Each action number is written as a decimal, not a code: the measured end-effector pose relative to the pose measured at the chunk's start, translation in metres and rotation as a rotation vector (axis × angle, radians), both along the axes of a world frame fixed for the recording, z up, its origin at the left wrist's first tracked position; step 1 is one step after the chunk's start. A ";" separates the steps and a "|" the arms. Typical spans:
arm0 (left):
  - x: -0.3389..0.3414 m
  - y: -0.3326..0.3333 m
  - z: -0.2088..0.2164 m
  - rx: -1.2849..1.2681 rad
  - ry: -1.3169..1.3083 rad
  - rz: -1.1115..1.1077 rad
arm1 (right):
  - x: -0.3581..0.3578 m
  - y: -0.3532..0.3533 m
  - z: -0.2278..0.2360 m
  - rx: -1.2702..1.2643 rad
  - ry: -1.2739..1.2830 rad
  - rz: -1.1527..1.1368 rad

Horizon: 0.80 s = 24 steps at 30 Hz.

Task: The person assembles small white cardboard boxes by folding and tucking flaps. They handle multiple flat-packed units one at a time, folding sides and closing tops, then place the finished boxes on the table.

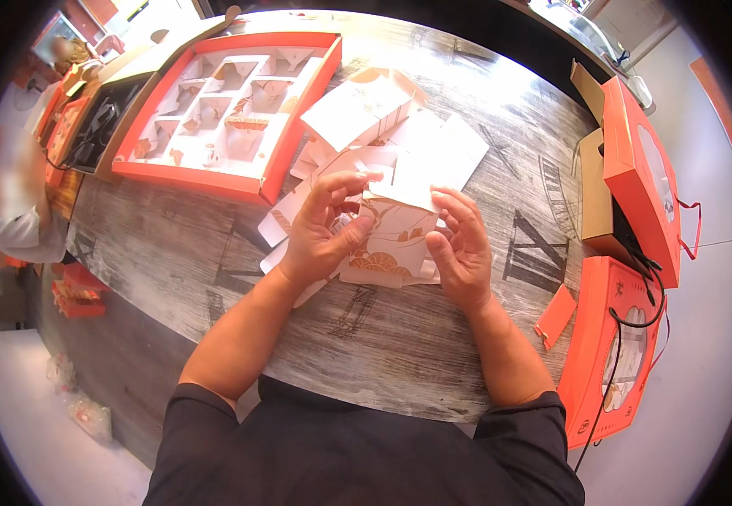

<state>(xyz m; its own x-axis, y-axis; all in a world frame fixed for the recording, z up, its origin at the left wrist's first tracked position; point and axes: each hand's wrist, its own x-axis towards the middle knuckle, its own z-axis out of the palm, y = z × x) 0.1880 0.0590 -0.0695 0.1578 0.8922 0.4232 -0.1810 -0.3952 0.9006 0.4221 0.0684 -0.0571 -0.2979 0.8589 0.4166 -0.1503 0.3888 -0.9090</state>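
Between my hands is a small white cardboard box with an orange printed pattern, its top flap bright in the light. My left hand grips its left side, thumb on the front and fingers curled near the upper edge. Along the right edge, my right hand holds it with thumb and fingertips. Beneath and behind lies a loose heap of white cardboard pieces, partly hidden by my hands. A folded white carton rests on the heap's far side.
A red tray with several white compartments lies at the left. Red gift boxes and a black cable line the right edge, beside a small red card. Another person is at the far left.
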 end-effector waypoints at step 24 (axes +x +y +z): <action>0.000 -0.003 0.007 -0.024 -0.001 0.011 | -0.004 -0.003 0.007 0.204 -0.283 -0.155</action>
<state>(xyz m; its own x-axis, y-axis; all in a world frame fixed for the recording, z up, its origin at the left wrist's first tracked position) 0.1884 0.0558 -0.0622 0.1478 0.9037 0.4019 -0.1775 -0.3756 0.9096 0.4180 0.0652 -0.0505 -0.2983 0.8109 0.5035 0.1702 0.5642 -0.8079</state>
